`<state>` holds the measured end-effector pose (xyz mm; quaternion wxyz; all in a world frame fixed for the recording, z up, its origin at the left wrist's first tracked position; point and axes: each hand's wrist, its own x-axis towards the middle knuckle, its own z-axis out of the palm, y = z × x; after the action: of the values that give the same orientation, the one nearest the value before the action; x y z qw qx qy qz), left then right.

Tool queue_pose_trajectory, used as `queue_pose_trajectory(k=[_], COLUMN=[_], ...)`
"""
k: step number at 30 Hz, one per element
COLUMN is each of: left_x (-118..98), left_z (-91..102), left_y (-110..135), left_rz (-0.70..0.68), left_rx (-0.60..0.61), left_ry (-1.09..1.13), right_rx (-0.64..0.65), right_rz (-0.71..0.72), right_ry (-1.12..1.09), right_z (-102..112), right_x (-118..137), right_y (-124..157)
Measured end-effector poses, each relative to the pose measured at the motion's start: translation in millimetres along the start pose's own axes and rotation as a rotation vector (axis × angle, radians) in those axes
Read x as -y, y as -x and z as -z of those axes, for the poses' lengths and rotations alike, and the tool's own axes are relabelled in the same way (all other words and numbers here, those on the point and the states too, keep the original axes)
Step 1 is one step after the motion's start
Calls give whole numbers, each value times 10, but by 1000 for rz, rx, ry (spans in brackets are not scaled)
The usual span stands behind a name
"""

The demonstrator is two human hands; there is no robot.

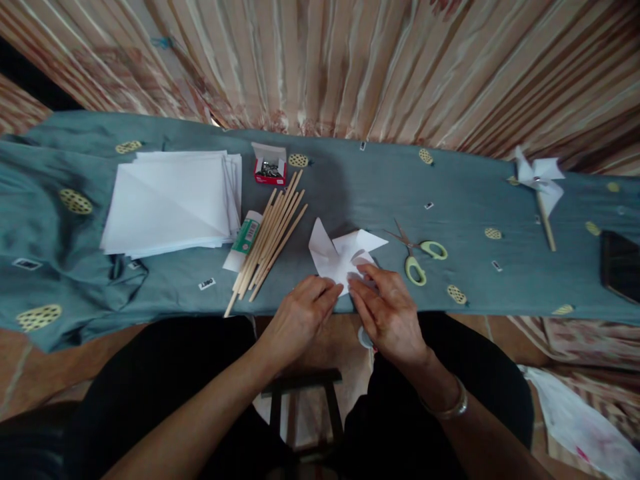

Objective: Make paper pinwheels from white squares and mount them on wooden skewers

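A white folded paper piece (340,257) lies at the near edge of a table covered in blue-grey cloth (350,193). My left hand (300,317) has its fingers curled and pinches the paper's near edge. My right hand (387,310) presses and pinches a folded flap of the same paper, fingers bent over it. Left of my hands lie a bundle of wooden sticks (270,237) and a glue stick (244,239). Green-handled scissors (417,252) rest just right of the paper.
A stack of white paper sheets (173,200) sits at the left. A small red box of pins (270,167) stands behind the sticks. A finished paper pinwheel on a stick (540,183) lies at far right, near a dark phone (620,263). A striped curtain (350,60) hangs behind.
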<state>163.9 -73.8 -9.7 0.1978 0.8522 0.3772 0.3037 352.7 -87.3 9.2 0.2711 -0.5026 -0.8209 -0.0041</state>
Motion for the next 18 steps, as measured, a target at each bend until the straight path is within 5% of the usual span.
queue_pose_trajectory(k=[18], left_x=[-24], left_z=[-2], left_y=[-30], left_rz=[17], left_rx=[46], left_ry=[-11], right_rx=[6], right_rz=[-15], right_ry=[-5], right_z=[-9], right_x=[10], right_y=[9])
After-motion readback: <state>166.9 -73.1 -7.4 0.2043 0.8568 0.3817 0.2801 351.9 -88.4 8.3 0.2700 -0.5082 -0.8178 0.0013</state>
